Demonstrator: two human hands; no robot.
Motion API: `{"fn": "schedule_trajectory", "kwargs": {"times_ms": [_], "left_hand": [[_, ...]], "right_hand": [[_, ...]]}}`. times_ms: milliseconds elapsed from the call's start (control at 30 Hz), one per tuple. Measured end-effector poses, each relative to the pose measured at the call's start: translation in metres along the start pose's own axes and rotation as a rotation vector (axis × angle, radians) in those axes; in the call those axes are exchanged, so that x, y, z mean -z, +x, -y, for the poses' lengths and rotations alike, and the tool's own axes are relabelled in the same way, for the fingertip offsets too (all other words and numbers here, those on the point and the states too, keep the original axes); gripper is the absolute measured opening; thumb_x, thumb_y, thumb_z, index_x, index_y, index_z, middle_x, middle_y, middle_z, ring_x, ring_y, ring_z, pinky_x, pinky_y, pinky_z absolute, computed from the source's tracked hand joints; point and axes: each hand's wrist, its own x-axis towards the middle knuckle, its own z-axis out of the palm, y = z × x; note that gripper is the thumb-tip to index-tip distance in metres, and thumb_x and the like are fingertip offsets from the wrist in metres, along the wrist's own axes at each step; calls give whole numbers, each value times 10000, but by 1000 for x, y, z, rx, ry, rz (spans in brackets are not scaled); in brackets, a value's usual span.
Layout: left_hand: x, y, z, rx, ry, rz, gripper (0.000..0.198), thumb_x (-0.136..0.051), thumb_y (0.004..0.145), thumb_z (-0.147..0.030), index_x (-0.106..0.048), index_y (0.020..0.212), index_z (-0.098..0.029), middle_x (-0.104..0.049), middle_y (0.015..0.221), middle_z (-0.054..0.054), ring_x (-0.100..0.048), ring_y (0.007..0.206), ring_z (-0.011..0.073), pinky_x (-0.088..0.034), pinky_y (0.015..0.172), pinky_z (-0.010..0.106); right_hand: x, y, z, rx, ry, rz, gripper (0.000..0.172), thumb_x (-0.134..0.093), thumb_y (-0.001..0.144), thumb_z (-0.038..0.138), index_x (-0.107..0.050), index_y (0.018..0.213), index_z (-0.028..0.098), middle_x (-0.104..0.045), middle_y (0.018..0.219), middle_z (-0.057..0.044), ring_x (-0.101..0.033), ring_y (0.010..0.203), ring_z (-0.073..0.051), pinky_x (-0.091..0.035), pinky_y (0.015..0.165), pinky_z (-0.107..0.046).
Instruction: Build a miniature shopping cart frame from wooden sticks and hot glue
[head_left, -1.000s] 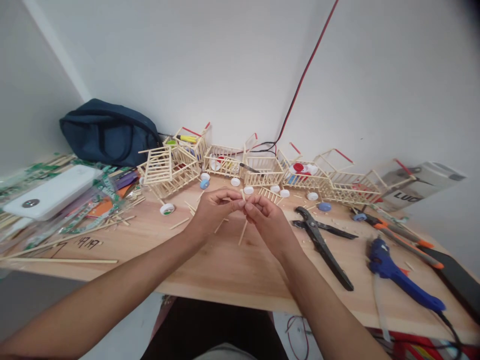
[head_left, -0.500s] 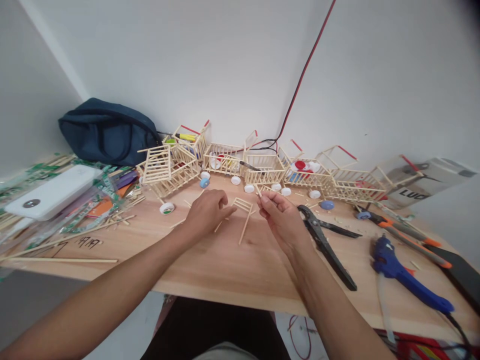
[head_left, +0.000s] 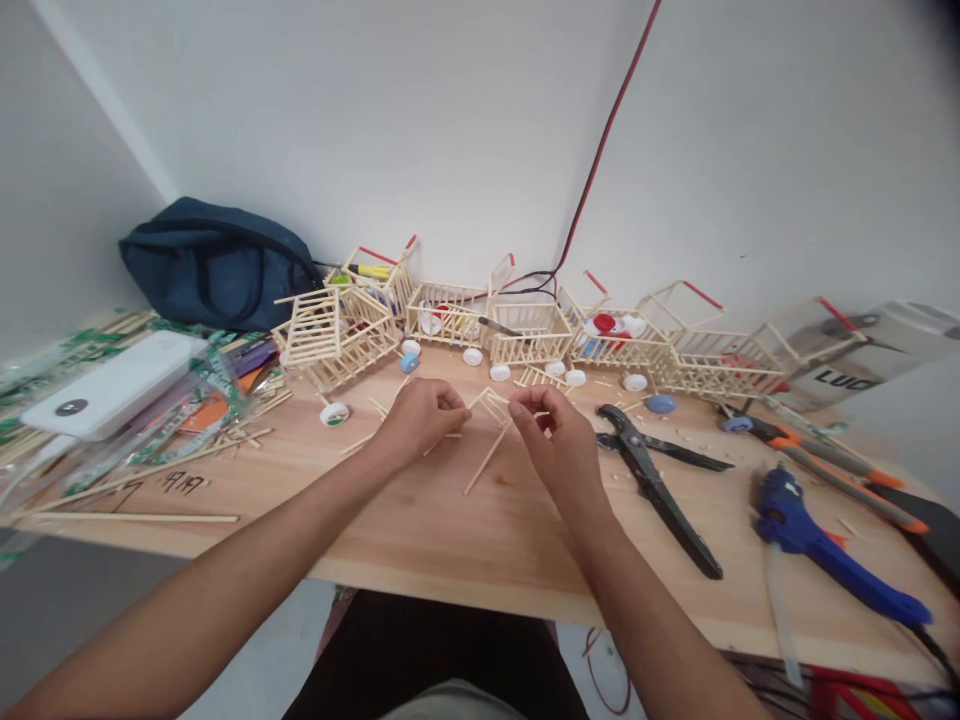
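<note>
My left hand (head_left: 420, 418) and my right hand (head_left: 551, 438) hover over the middle of the wooden table (head_left: 450, 520), fingers pinched. Between them is a small frame of thin wooden sticks (head_left: 489, 403); both hands grip its ends. A longer stick (head_left: 484, 462) slants down from the frame toward me. A row of stick-built baskets (head_left: 525, 335) with red-tipped handles stands along the wall behind my hands, with white and blue bottle caps (head_left: 472, 357) in front of them.
Black pliers (head_left: 652, 480) lie right of my right hand. A blue glue gun (head_left: 825, 560) and orange-handled cutters (head_left: 817, 455) lie further right. A dark blue bag (head_left: 214, 265), a white box (head_left: 112, 385) and loose sticks and packets fill the left side.
A second ago both hands were pinched together on a stick. They parted, with the small frame lying between them, and now both close in and grip the frame.
</note>
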Motion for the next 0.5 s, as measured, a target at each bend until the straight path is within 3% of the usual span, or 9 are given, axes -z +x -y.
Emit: {"fn": "schedule_trajectory", "kwargs": {"times_ms": [100,200,500], "left_hand": [[2,-2,-1,156,-387,82,167,-696,651,-275,-630,710,-133,-612,562,9,-424,427,73,-287,433,202],[3,-4,-2,171,-613,94,236,-737,641,-301,-629,737,-115,-621,619,18,-397,429,40,-248,404,177],[3,-8,-8,151,-679,131,266,-773,641,-340,-643,694,-113,-600,618,14,-434,480,43,-289,423,171]], "right_hand": [[1,-2,1,139,-111,-60,133,-565,845,335,-618,854,213,-634,818,-13,-531,722,-152,-394,657,-289],[2,-3,0,238,-186,-93,107,-563,858,311,-618,860,219,-626,830,-18,-531,782,-169,-405,707,-309],[2,-2,2,361,-313,-194,91,-556,875,286,-626,858,230,-616,871,-40,-546,871,-199,-443,779,-352]]}}
